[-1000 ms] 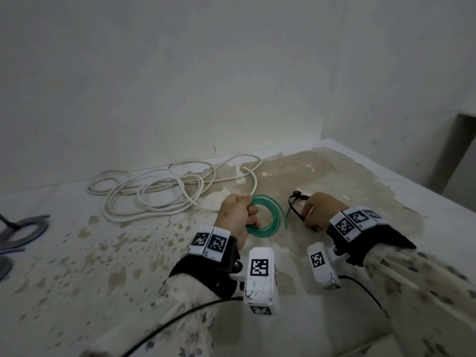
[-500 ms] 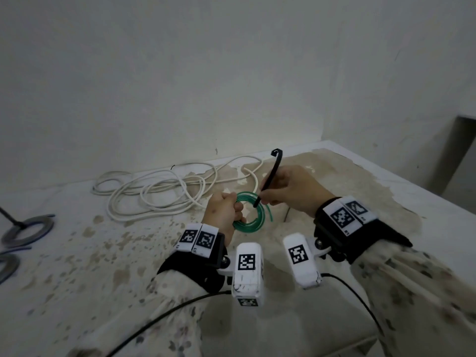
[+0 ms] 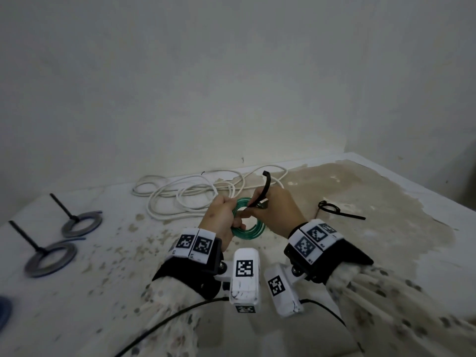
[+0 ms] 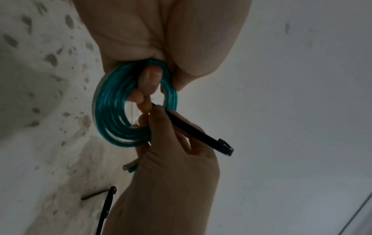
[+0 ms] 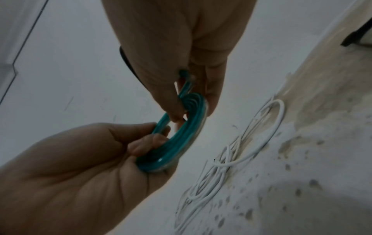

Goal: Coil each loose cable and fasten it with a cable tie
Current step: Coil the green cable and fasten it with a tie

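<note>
My left hand (image 3: 226,217) grips one side of a small green cable coil (image 3: 248,233) and holds it up on edge above the table. My right hand (image 3: 277,210) pinches a black cable tie (image 3: 266,186) near its thin tip, which sits at the coil's ring; the head end sticks up. The left wrist view shows the coil (image 4: 112,111), the tie (image 4: 198,136) and the right hand (image 4: 175,174). The right wrist view shows the coil (image 5: 177,143) in the left hand (image 5: 80,167). A loose white cable (image 3: 185,199) lies behind.
Spare black cable ties (image 3: 334,211) lie on the stained table (image 3: 386,202) to the right of my hands. Two grey coils, each bound with a black tie (image 3: 82,224) (image 3: 51,258), rest at the left. A wall stands close behind the table.
My right hand picked a black tie off the table and brought it to the green coil. The left hand lifted the coil slightly; the tie's tip now meets the ring.
</note>
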